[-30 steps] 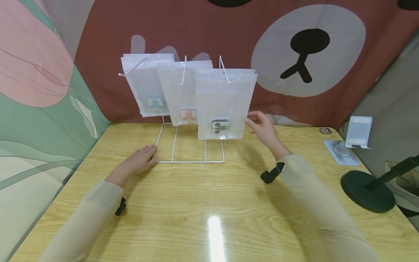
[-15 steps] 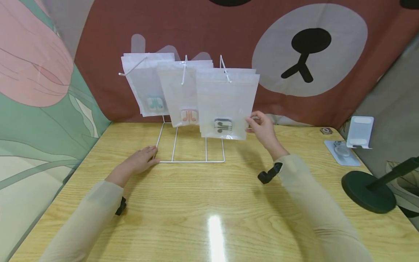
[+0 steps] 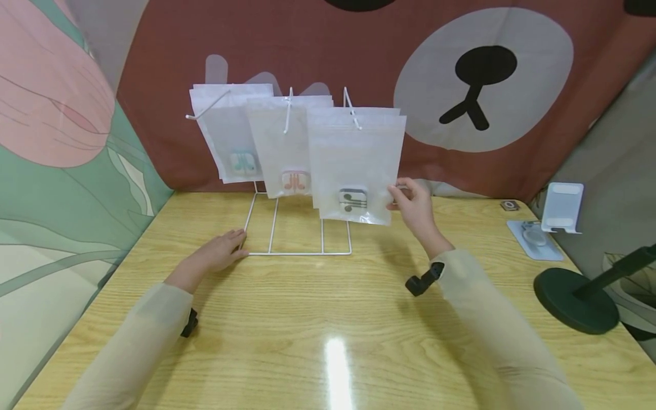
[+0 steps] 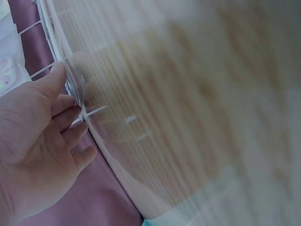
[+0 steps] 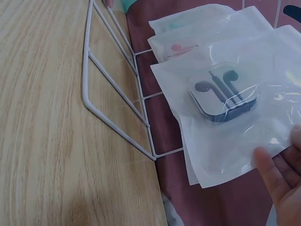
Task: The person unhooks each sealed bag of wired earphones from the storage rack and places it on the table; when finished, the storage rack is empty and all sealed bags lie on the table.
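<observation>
A white wire rack [image 3: 299, 254] stands on the table with translucent zip bags hanging on its hooks. My left hand [image 3: 217, 250] rests flat at the left side of the rack's base, its relaxed fingers touching the wire. My right hand [image 3: 414, 204] pinches the lower right edge of the front right zip bag [image 3: 359, 154], thumb on the front face. Inside that bag lies a square case of black-marked earphones [image 5: 223, 96]. The middle bag [image 3: 279, 136] holds a pink-marked earphone case [image 3: 295, 181], and the left bag [image 3: 228, 125] a teal one [image 3: 243, 163].
More bags show behind the front ones. At the right stand a white phone stand [image 3: 561, 208], a small square object [image 3: 509, 205] and a dark green round base [image 3: 575, 299] with a pole. A printed cloth [image 3: 333, 51] hangs right behind the rack.
My right hand has taken hold of the front right bag's edge and drawn its lower part slightly right and forward, away from the bag behind. The left hand has stayed put.
</observation>
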Motion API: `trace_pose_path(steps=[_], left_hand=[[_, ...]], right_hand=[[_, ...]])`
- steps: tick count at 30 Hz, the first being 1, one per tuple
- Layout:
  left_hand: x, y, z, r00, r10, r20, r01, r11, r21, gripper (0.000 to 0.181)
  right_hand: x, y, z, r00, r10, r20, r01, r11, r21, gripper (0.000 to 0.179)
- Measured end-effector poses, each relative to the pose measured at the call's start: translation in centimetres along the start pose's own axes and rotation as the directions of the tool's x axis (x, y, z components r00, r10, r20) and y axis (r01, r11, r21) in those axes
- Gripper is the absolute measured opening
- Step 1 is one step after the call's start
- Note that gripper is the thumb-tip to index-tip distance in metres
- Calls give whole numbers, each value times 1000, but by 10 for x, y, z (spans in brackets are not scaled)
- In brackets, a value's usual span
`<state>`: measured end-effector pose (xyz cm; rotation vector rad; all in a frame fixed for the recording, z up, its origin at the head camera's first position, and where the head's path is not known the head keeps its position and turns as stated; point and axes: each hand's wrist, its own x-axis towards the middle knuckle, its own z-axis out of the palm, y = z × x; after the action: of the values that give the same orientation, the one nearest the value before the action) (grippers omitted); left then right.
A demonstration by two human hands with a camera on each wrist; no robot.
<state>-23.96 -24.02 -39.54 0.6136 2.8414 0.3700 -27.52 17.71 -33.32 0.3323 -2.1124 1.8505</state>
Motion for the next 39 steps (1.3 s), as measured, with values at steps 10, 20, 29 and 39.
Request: trace_pose_path(steps=[10,20,29,39], left_hand=[[1,-3,2,1000,8,-1,-8,1000,-12,57],[1,-3,1,1000,4,10,-4,999,-32,59],[1,-3,-1,1000,12,1,-12,999,-38,59],[2,-4,0,1000,5,10,-5,999,-46,59]], right_hand=[[-22,-22,-2,1000,-30,1,30,998,-52,20],[-30,-7,-17,998,-63,-22,62,996,-65,19],[-43,-33,-17,988,-152,-16,151,986,-76,12],[-59,-46,-35,974,-221,-40,214,967,-135,13]])
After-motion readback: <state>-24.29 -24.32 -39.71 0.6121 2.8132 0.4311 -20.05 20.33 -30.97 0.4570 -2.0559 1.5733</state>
